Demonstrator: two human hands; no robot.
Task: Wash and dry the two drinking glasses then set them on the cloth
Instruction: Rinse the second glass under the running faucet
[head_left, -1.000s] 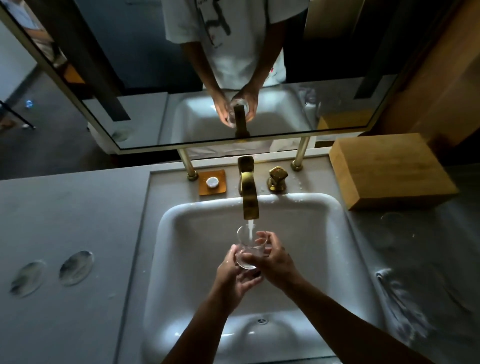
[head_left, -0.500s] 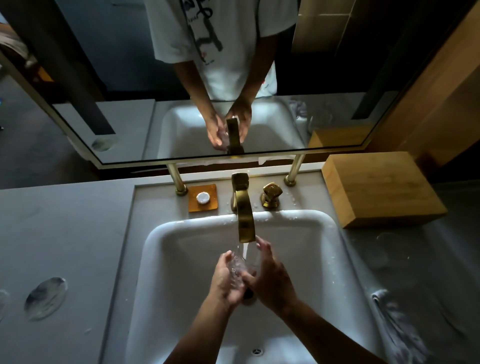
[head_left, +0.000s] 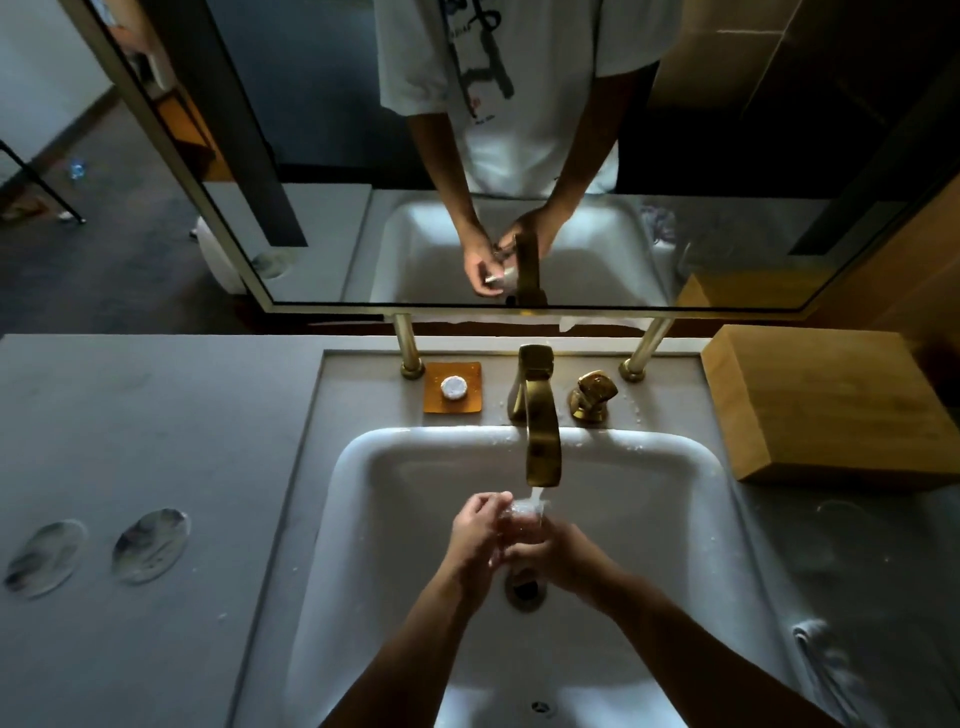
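Note:
A clear drinking glass (head_left: 522, 512) is held over the white sink (head_left: 395, 467), right under the stream of water from the gold tap (head_left: 543, 447). My left hand (head_left: 475, 530) curls round its left side. My right hand (head_left: 563, 556) grips it from the right and below. The glass lies tilted between my palms and is mostly hidden by my fingers. A second glass (head_left: 839, 519) shows only as a faint outline on the dark counter to the right. A crumpled cloth (head_left: 818, 649) lies on the counter at the right, nearer to me.
A gold tap handle (head_left: 592, 395) and an orange soap dish (head_left: 452, 387) stand behind the sink. A wooden box (head_left: 826, 400) sits at the back right. Two round coasters (head_left: 150, 545) lie on the grey counter at the left. A mirror hangs above.
A second ago the glass stood upright, filling under the stream. Both hands have since closed round it and tipped it between the palms. The water keeps running.

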